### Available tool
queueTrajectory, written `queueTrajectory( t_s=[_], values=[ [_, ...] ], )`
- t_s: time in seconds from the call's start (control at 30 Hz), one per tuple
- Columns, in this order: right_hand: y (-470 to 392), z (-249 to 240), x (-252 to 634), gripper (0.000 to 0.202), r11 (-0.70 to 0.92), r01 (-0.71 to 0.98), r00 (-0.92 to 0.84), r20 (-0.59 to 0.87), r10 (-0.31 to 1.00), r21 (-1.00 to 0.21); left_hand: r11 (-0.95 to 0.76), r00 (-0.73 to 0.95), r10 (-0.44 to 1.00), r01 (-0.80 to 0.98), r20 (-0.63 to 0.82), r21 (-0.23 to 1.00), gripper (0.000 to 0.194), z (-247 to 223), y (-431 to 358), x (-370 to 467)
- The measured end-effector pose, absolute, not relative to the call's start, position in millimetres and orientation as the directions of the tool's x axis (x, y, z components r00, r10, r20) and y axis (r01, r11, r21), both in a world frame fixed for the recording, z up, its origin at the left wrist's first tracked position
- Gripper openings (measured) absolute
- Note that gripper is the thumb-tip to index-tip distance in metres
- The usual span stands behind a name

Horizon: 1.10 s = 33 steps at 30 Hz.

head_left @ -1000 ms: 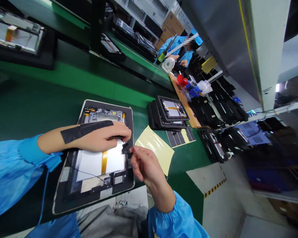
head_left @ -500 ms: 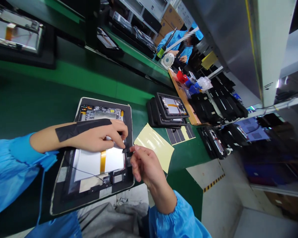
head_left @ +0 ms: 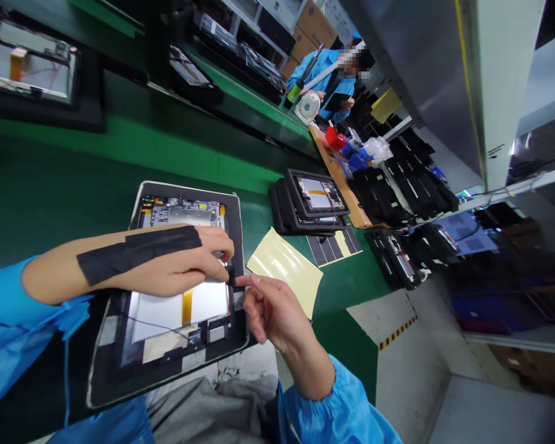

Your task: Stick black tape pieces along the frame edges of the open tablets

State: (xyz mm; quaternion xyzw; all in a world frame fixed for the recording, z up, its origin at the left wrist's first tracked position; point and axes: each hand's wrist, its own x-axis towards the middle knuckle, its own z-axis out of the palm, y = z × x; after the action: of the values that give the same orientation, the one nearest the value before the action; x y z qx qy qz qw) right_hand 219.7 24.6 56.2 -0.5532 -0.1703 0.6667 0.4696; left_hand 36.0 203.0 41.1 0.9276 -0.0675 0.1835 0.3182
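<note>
An opened tablet (head_left: 180,308) with a circuit board, pale battery and orange ribbon lies in a black foam tray (head_left: 102,370). Across its middle reaches my left hand (head_left: 185,262), black tape strips (head_left: 139,250) stuck from its back to the wrist. Its curled fingertips rest at the tablet's right edge, by a small black tape piece (head_left: 232,277). My right hand (head_left: 275,308) points its index finger at that piece and touches it, the other fingers curled and the palm turned partly up. Whether the left fingertips pinch the tape is hidden.
Yellow backing paper (head_left: 284,268) lies right of the tray. Beyond it are a sheet of black strips (head_left: 335,248) and stacked trays with tablets (head_left: 317,194). Another tablet (head_left: 32,68) sits at upper left. A person in blue (head_left: 321,68) works across the bench beside a white fan (head_left: 308,108).
The black tape piece now lies against the tablet's right edge, and my right thumb and index finger no longer pinch it. My left forearm has shifted slightly left and down.
</note>
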Motion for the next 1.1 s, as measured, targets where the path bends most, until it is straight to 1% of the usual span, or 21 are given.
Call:
queueTrajectory(
  t_s=[0.1, 0.2, 0.27, 0.37, 0.47, 0.57, 0.67, 0.73, 0.8, 0.83, 0.9, 0.97, 1.03, 1.1],
  values=[
    [24, 56, 220, 0.055, -0.495, -0.474, 0.038, -0.579, 0.815, -0.728, -0.803, 0.931, -0.007, -0.224, 0.366, 0.553, 0.042, 41, 200, 33],
    [24, 56, 221, 0.056, -0.494, -0.485, 0.020, -0.574, 0.819, -0.722, -0.822, 0.920, 0.008, -0.217, 0.392, 0.526, 0.041, 39, 198, 34],
    [24, 56, 222, 0.056, -0.494, -0.483, 0.015, -0.571, 0.821, -0.723, -0.834, 0.918, -0.011, -0.227, 0.396, 0.503, 0.038, 38, 197, 36],
    [26, 55, 221, 0.055, -0.489, -0.470, 0.026, -0.565, 0.824, -0.735, -0.848, 0.920, -0.031, -0.231, 0.391, 0.476, 0.035, 36, 196, 38],
    [33, 52, 215, 0.048, -0.466, -0.425, 0.070, -0.541, 0.838, -0.776, -0.854, 0.917, -0.021, -0.224, 0.399, 0.470, 0.035, 34, 196, 36],
    [42, 52, 211, 0.038, -0.424, -0.363, 0.131, -0.496, 0.858, -0.830, -0.861, 0.931, -0.026, -0.207, 0.365, 0.465, 0.038, 36, 196, 32],
    [47, 57, 215, 0.034, -0.371, -0.375, 0.159, -0.453, 0.877, -0.850, -0.873, 0.947, -0.029, -0.179, 0.319, 0.454, 0.043, 43, 198, 29],
    [46, 60, 218, 0.035, -0.301, -0.412, 0.197, -0.406, 0.892, -0.860, -0.874, 0.949, -0.037, -0.183, 0.314, 0.451, 0.044, 46, 200, 28],
    [40, 59, 219, 0.035, -0.197, -0.408, 0.285, -0.329, 0.900, -0.892, -0.863, 0.938, -0.048, -0.212, 0.344, 0.458, 0.046, 46, 204, 27],
    [35, 57, 218, 0.034, -0.140, -0.374, 0.348, -0.279, 0.895, -0.917, -0.856, 0.931, -0.054, -0.229, 0.360, 0.464, 0.047, 45, 205, 26],
    [24, 47, 211, 0.034, -0.054, -0.246, 0.476, -0.169, 0.863, -0.968, -0.847, 0.919, -0.054, -0.249, 0.390, 0.469, 0.049, 40, 207, 25],
    [12, 34, 200, 0.040, -0.026, -0.107, 0.543, -0.080, 0.836, -0.994, -0.864, 0.913, -0.032, -0.229, 0.407, 0.447, 0.048, 35, 208, 25],
    [2, 19, 189, 0.049, -0.039, -0.042, 0.535, -0.055, 0.843, -0.998, -0.909, 0.901, -0.018, -0.195, 0.434, 0.368, 0.044, 32, 208, 26],
    [-3, 7, 181, 0.055, -0.057, -0.048, 0.497, -0.073, 0.865, -0.997, -0.957, 0.889, -0.019, -0.148, 0.457, 0.248, 0.045, 34, 209, 29]
  ],
)
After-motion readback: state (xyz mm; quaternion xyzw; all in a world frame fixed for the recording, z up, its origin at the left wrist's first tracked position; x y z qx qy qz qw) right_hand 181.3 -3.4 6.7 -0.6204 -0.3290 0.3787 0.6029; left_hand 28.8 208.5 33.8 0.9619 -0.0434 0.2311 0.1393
